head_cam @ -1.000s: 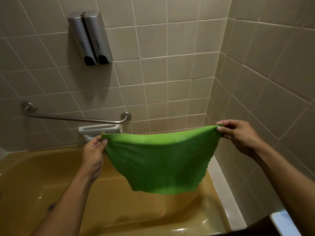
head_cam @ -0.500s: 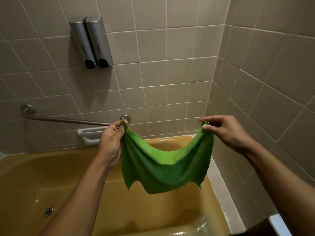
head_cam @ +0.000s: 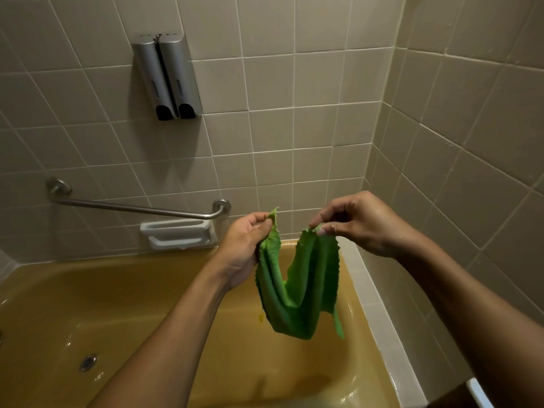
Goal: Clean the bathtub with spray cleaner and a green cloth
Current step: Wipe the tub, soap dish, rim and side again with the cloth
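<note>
Head view: green cloth (head_cam: 297,290) is held above the yellow bathtub (head_cam: 147,290), pinched at top corners by left hand (head_cam: 245,248) & right hand (head_cam: 357,223). Hands have been brought together vs a sec ago, so cloth sags folded, prob. being readied for wiping; no spray cleaner seen

The green cloth (head_cam: 297,293) looks soft, nubby and matt. The mustard bathtub (head_cam: 141,293) is glossy and smooth. The grab bar (head_cam: 132,208) is brushed metal; the wall tiles (head_cam: 318,83) are satin-smooth.
</note>
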Tool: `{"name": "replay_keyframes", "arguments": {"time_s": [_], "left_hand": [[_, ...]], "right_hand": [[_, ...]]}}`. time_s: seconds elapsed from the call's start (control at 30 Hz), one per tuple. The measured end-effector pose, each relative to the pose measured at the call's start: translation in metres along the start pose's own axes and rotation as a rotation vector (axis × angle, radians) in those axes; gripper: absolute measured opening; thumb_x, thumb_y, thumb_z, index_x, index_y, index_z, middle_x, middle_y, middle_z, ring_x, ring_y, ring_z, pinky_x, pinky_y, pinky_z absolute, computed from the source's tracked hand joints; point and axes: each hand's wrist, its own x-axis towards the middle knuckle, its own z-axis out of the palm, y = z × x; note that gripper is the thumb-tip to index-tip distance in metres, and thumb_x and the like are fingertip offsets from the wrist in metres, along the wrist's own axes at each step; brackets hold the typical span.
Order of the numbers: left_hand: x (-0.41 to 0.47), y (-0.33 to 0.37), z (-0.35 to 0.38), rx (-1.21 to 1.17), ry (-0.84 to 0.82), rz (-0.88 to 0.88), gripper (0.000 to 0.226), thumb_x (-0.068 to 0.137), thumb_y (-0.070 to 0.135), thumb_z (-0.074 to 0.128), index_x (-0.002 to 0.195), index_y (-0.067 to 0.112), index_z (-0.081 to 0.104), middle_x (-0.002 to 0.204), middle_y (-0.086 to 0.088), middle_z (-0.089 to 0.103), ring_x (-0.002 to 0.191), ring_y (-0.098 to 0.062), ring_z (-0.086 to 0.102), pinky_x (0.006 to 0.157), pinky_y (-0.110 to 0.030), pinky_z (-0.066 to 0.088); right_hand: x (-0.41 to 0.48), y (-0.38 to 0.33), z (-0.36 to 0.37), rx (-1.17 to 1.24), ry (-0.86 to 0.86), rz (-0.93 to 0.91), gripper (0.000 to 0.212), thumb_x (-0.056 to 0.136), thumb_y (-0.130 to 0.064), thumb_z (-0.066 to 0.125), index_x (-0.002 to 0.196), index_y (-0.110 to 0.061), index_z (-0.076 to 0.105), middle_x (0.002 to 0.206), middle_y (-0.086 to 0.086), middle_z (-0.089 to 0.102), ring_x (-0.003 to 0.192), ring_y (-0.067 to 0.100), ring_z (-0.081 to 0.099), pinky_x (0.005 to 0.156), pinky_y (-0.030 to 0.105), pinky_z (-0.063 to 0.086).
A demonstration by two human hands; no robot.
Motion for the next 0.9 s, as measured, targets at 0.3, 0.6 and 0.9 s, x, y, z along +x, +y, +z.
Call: {"name": "replay_keyframes", "arguments": {"time_s": [0.3, 0.6, 0.9], "left_hand": [[-0.003, 0.014, 0.023, 0.145, -0.184, -0.043, 0.027, 0.090, 0.019, 0.068, 0.109, 0.001, 0.065, 0.091, -0.012, 0.069, 0.080, -0.019, 0.067, 0.068, -0.028, 0.057], [0.000, 0.019, 0.025, 0.189, -0.192, -0.063, 0.011, 0.100, 0.011, 0.061, 0.103, 0.003, 0.068, 0.087, -0.008, 0.069, 0.078, -0.016, 0.068, 0.064, -0.025, 0.056], [-0.004, 0.016, 0.019, 0.500, 0.139, 0.254, 0.009, 0.093, 0.024, 0.075, 0.101, 0.021, 0.074, 0.096, 0.005, 0.074, 0.090, -0.004, 0.068, 0.075, -0.018, 0.055]], "right_hand": [[0.011, -0.002, 0.009, 0.255, 0.044, -0.099, 0.024, 0.085, -0.005, 0.075, 0.108, -0.010, 0.076, 0.092, 0.007, 0.075, 0.091, 0.019, 0.074, 0.083, 0.032, 0.060], [0.015, -0.007, 0.012, 0.007, 0.049, -0.093, 0.014, 0.087, -0.013, 0.076, 0.099, -0.019, 0.080, 0.091, -0.008, 0.073, 0.089, 0.007, 0.070, 0.079, 0.026, 0.059], [0.023, 0.002, 0.017, -0.005, 0.197, -0.036, 0.009, 0.087, -0.013, 0.078, 0.086, -0.022, 0.077, 0.087, -0.005, 0.071, 0.078, 0.012, 0.069, 0.071, 0.032, 0.061]]}}
